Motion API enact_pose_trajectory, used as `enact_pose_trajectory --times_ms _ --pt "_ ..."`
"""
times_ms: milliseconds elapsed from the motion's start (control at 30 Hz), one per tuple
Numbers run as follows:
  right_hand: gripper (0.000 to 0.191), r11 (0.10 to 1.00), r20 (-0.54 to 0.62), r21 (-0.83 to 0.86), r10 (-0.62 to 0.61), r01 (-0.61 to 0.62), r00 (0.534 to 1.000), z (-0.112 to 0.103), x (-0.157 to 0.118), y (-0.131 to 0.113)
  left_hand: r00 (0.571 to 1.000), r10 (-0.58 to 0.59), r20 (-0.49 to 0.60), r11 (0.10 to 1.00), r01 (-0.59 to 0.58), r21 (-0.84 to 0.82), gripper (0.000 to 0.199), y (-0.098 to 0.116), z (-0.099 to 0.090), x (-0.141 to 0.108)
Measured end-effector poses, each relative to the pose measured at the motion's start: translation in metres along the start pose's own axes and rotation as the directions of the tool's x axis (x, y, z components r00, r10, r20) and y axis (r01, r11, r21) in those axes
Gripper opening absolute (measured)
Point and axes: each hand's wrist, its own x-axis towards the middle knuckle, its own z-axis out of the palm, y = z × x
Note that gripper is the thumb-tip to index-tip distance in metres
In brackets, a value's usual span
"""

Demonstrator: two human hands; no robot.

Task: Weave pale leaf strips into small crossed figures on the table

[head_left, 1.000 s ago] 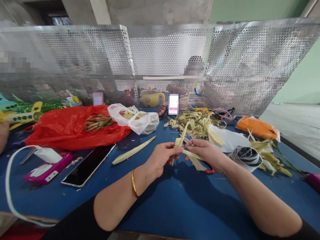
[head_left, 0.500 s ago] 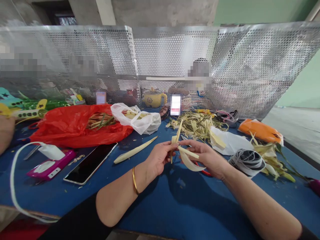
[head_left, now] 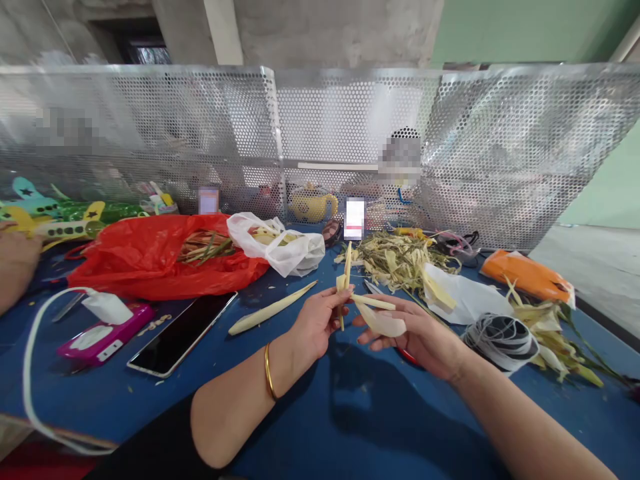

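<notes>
My left hand [head_left: 317,319] pinches a folded pale corn husk strip [head_left: 347,273] between thumb and fingertips. One narrow end stands upright above the pinch, and a short stub shows below it. Two more ends reach right, one narrow and one broad and curled, crossing in front of my right hand [head_left: 415,333]. The fingers of that hand are apart and curved, close to the husk; whether they touch it I cannot tell. Under the right hand, red-handled scissors [head_left: 410,357] are partly hidden. A long, pointed husk piece [head_left: 273,308] lies left of my hands on the blue table [head_left: 300,413].
Left are a phone [head_left: 183,337], a purple power strip [head_left: 107,333] and a red bag [head_left: 135,257]. A white bag [head_left: 280,243] and a husk pile [head_left: 400,257] lie behind. Right are a cord coil [head_left: 500,340] and an orange packet [head_left: 527,273]. A perforated metal screen [head_left: 345,127] closes the back.
My right hand's fingers have moved away from the crossing of the strips and spread. The broad husk end has turned flatter. My left hand keeps its pinch, and the view has tipped slightly upward.
</notes>
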Motion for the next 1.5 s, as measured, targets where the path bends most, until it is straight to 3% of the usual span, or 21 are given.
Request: enact_pose_trajectory --times_ms 167,367,533,667,767,833,933,1000,1067,1100,1167,1267,1500 --pt "0.042 1.0 -0.041 -0.002 -0.006 0.005 0.999 -0.003 0.0 -0.003 0.999 0.004 -0.048 0.998 -0.007 -0.067 0.028 0.006 0.001 0.001" --pt "0.034 0.954 -0.259 -0.296 -0.129 0.048 0.957 -0.011 0.01 0.003 1.0 0.014 -0.006 0.999 -0.014 -0.043 0.023 0.012 0.0 0.0" --pt "0.039 0.969 -0.356 -0.21 -0.202 0.132 0.912 -0.022 0.01 -0.003 0.994 0.089 0.07 0.988 -0.097 0.118 0.023 0.013 -0.001 -0.004" --pt "0.023 0.984 -0.324 -0.008 -0.172 0.179 0.93 -0.023 0.005 -0.013 0.985 0.146 0.088 0.958 -0.163 0.235 0.023 0.012 -0.002 -0.004" --pt "0.033 0.979 -0.211 0.063 -0.177 0.194 0.961 -0.019 0.002 -0.017 0.975 0.193 0.108 0.937 -0.216 0.274 0.022 0.013 -0.001 -0.006" --pt "0.037 0.975 -0.186 -0.002 -0.221 0.224 0.957 -0.017 0.002 -0.016 0.968 0.211 0.138 0.926 -0.243 0.29 0.021 0.014 0.0 -0.007" --pt "0.022 0.91 -0.258 -0.305 -0.363 0.281 0.895 -0.019 0.004 -0.011 0.965 0.191 0.18 0.921 -0.24 0.308 0.02 0.012 0.0 -0.008" --pt "0.019 0.79 -0.274 -0.51 -0.524 0.34 0.806 -0.021 0.006 -0.006 0.969 0.142 0.202 0.931 -0.2 0.305 0.022 0.01 0.0 -0.007" --pt "0.018 0.707 -0.254 -0.565 -0.639 0.424 0.726 -0.022 0.008 -0.003 0.971 0.091 0.221 0.939 -0.157 0.304 0.024 0.006 0.0 -0.007" --pt "0.018 0.71 -0.247 -0.534 -0.651 0.459 0.718 -0.021 0.009 -0.001 0.97 0.076 0.23 0.941 -0.146 0.307 0.025 0.005 0.0 -0.007" --pt "0.017 0.768 -0.232 -0.421 -0.605 0.482 0.762 -0.017 0.01 0.002 0.967 0.052 0.248 0.938 -0.132 0.32 0.027 0.002 0.001 -0.008" --pt "0.017 0.84 -0.227 -0.339 -0.51 0.423 0.83 -0.011 0.01 0.007 0.967 0.008 0.254 0.939 -0.095 0.331 0.028 -0.002 0.002 -0.01" --pt "0.041 0.859 -0.304 -0.456 -0.395 0.231 0.867 -0.01 0.013 0.008 0.961 -0.059 0.269 0.948 -0.031 0.318 0.03 -0.003 0.004 -0.013"
